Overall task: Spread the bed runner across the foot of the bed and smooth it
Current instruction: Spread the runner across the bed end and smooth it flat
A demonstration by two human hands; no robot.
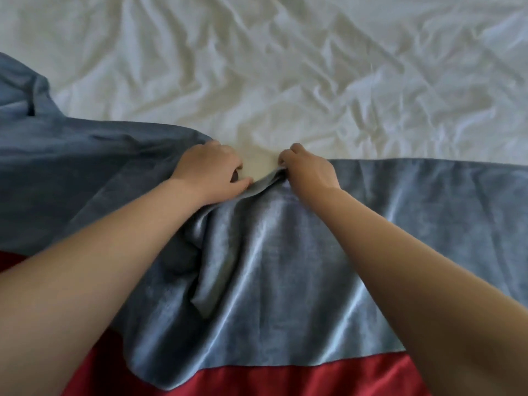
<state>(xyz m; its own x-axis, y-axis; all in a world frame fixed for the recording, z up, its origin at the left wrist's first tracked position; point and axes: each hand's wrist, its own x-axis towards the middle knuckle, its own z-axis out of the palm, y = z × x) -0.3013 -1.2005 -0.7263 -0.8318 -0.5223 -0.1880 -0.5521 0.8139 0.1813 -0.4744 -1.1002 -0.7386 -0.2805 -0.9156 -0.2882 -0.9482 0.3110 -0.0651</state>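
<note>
1. Gripping is being done by both hands at the far edge of the bed runner [285, 267]: the left hand [210, 167] is being curled over that edge, with the thumb lying along the cloth.
2. Just beside it, the right hand [308, 170] is being clenched on a bunched fold of the same edge, fingers tucked under.
3. Between the two hands, the blue-grey runner is being gathered into a ridge, and deep folds are being thrown back toward the person.
4. To the right the runner is lying flat; to the left it is heaped and rumpled.
5. Beyond it, a wrinkled white sheet [285, 67] is showing; nearest the person, a red cloth [257, 375] is being overlapped by the runner's near edge.
</note>
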